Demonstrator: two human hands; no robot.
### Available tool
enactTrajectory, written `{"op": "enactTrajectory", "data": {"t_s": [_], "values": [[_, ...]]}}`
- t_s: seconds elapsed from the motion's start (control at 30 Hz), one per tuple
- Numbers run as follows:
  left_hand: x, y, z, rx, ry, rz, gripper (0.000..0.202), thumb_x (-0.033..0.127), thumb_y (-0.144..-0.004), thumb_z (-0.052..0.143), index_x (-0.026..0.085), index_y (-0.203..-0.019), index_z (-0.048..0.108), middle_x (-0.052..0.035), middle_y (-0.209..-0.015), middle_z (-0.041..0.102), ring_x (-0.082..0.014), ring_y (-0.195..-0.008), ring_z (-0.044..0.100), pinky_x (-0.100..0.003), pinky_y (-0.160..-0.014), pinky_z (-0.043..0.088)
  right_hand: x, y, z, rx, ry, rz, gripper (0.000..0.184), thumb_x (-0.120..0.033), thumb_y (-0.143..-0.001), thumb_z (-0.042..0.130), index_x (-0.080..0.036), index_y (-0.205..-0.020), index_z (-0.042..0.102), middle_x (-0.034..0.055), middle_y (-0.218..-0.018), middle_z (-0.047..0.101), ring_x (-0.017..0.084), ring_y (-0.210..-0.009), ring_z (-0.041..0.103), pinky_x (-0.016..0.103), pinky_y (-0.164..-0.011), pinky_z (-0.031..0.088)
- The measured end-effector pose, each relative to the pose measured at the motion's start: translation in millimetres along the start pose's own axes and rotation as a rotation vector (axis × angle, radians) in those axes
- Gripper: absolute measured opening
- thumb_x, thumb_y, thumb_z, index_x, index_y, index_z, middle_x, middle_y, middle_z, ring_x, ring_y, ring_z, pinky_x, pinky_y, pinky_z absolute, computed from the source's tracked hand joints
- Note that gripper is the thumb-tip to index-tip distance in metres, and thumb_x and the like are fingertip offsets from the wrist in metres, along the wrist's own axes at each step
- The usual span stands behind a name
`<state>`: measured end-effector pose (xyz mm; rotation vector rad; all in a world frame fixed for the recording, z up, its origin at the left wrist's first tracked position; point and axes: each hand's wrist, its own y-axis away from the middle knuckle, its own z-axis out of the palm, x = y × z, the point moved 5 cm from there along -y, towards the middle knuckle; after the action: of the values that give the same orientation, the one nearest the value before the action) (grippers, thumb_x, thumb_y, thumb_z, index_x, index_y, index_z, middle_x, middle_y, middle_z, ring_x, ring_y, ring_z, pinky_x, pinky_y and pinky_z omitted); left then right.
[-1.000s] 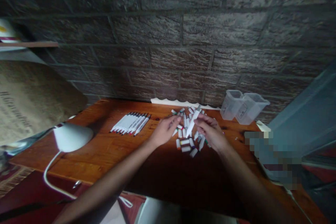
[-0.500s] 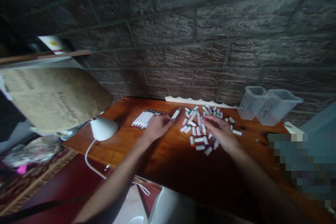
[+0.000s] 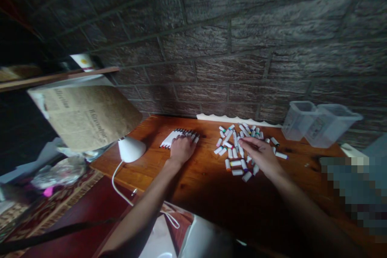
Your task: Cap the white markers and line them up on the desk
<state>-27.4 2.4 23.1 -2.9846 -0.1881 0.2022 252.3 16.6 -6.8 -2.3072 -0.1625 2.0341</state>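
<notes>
Markers (image 3: 169,138), right of lamp (image 3: 132,150), rowed seemingly against rolling, beneath left hand (image 3: 182,148); right hand (image 3: 260,151) at loose pile (image 3: 236,163) farther right; neither grip can I tell.

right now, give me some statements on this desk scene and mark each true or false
1. The left hand is at the row of markers, apart from the right hand. True.
2. The right hand is at that same row. False: it is at the scattered markers.
3. Two clear containers stand right of the lamp base. True.
4. The lamp base is black. False: it is white.
</notes>
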Motion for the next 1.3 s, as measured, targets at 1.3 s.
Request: {"op": "enactTrajectory", "data": {"t_s": [1.3], "values": [[74,-54,-41.1,-0.305,1.100,0.288,0.031,0.037,-0.076,0.067,0.008,-0.081,0.073,0.0008,-0.058,0.061,-0.0078,-0.053,0.051,-0.017,-0.052,0.040,-1,-10,-19,0.150,-0.035,0.088,0.044,-0.045,-0.071,0.070,-0.013,-0.101,0.074,0.0088,-0.096,0.074,0.018,-0.084,0.068,0.027,-0.076,0.052]]}}
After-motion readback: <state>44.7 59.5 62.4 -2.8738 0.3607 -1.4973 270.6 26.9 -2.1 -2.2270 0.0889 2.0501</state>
